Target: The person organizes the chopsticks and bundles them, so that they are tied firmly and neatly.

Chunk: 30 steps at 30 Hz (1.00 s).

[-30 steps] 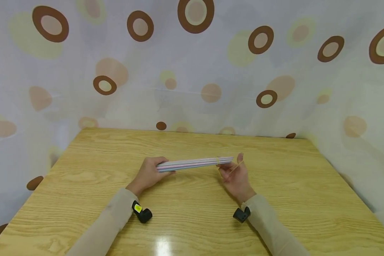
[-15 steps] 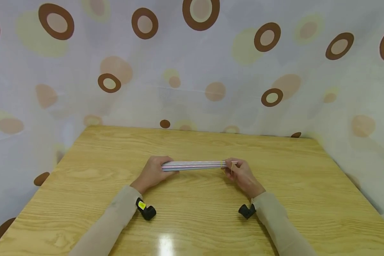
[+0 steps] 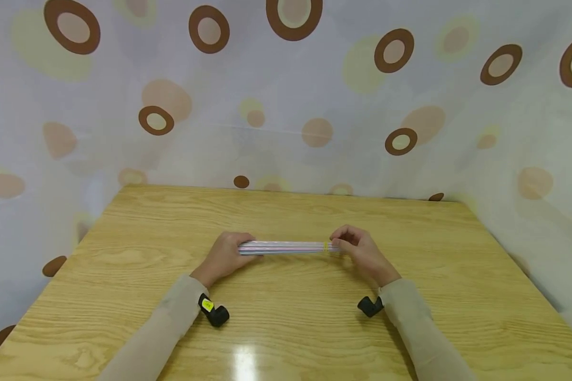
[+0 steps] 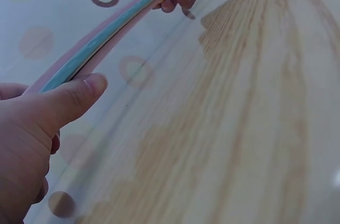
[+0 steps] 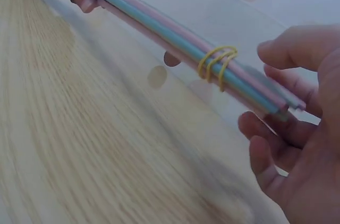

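My left hand (image 3: 224, 256) grips one end of a bundle of long, thin pastel sticks (image 3: 286, 247) in pink, blue and white. In the left wrist view its thumb (image 4: 74, 99) lies along the sticks. A yellow rubber band (image 5: 217, 66) is wound in several loops round the bundle near its right end. My right hand (image 3: 362, 254) is at that end. In the right wrist view its fingers are loosely bent around and below the stick ends, and the thumb (image 5: 297, 46) stands off from the bundle.
Both hands are over a wood-grain table (image 3: 286, 317). A white cloth with brown and beige circles (image 3: 286, 106) hangs behind the table and at its sides. A small black camera (image 3: 214, 312) is worn on the left wrist, another (image 3: 370, 306) on the right.
The rubber band, earlier stretched over the right hand's fingers, now sits wholly round the bundle. The right hand has turned over and loosened at the stick ends; the left keeps its grip.
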Each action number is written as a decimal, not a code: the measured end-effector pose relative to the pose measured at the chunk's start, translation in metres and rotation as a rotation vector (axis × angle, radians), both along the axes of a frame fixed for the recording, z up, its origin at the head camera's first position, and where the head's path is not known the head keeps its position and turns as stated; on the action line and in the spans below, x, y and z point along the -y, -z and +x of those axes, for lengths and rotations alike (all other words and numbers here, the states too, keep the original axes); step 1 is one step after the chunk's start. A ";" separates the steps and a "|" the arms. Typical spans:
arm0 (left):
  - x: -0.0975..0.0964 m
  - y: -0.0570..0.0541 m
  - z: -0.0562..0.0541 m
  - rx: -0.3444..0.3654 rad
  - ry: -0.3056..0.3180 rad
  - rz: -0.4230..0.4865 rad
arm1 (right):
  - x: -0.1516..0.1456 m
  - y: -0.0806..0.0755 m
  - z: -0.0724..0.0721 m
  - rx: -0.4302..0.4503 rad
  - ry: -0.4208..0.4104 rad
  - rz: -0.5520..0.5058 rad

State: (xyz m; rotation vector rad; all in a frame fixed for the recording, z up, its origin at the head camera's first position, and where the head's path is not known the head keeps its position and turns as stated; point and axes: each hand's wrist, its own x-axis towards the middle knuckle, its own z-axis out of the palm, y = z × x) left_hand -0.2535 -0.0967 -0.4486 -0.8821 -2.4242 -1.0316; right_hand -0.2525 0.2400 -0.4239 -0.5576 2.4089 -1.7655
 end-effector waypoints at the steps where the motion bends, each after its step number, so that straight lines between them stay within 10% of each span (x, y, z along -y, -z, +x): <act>1: 0.000 0.000 0.000 0.002 0.002 0.008 | 0.000 -0.001 0.000 0.007 -0.010 0.008; 30: -0.008 -0.002 0.005 0.081 0.015 0.087 | 0.001 -0.012 -0.002 -0.074 -0.043 0.154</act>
